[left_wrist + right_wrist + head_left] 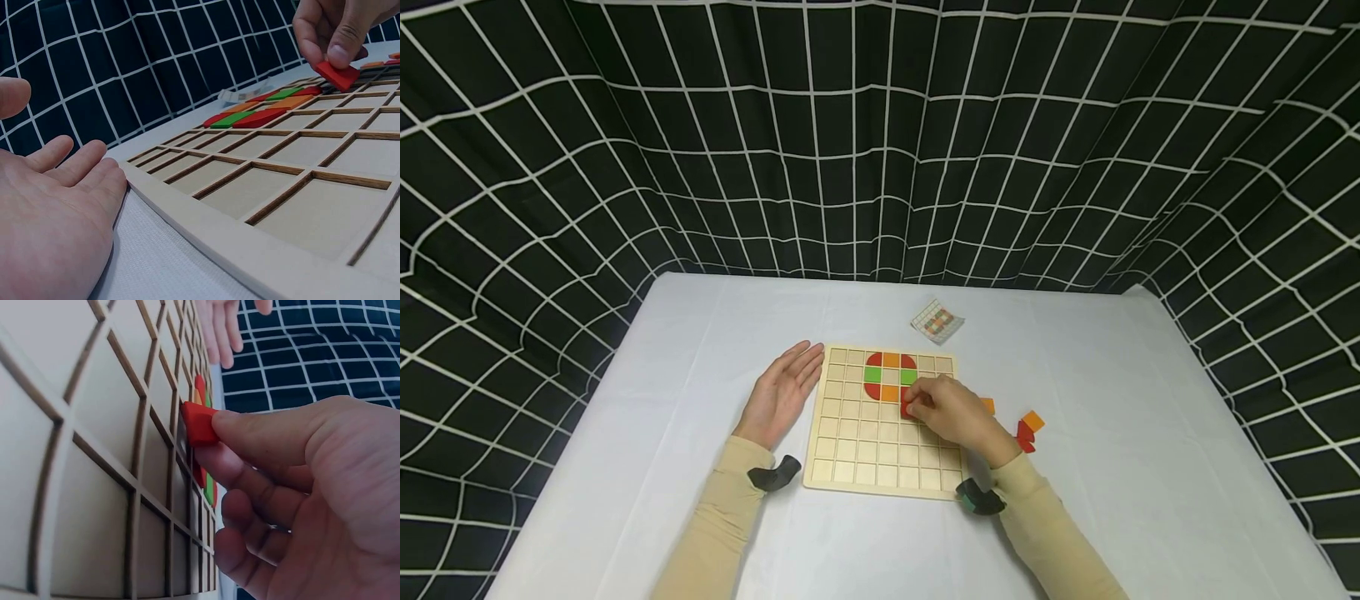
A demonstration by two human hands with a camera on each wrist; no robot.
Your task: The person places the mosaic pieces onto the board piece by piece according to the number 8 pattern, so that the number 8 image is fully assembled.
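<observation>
My right hand (pixel 955 412) pinches a red tile (pixel 200 424) between thumb and index finger, over the wooden grid board (pixel 857 450). In the left wrist view the tile looks tilted at the squares; whether it touches them I cannot tell. Up the board lies a ring of red, orange (pixel 890 393) and green (pixel 872 375) tiles around one bare square. My right fingers partly cover the ring's lower right corner. Palm up, my left hand (pixel 781 396) lies beside the board's left edge with its fingers extended, holding nothing.
A small card (pixel 937 322) with a printed coloured grid pattern lies behind the board. Right of the board are a loose orange tile (pixel 1033 420) and red pieces (pixel 1025 435); another orange piece (pixel 988 406) shows past my right hand. A black curtain (pixel 880 167) with white lines surrounds the white table.
</observation>
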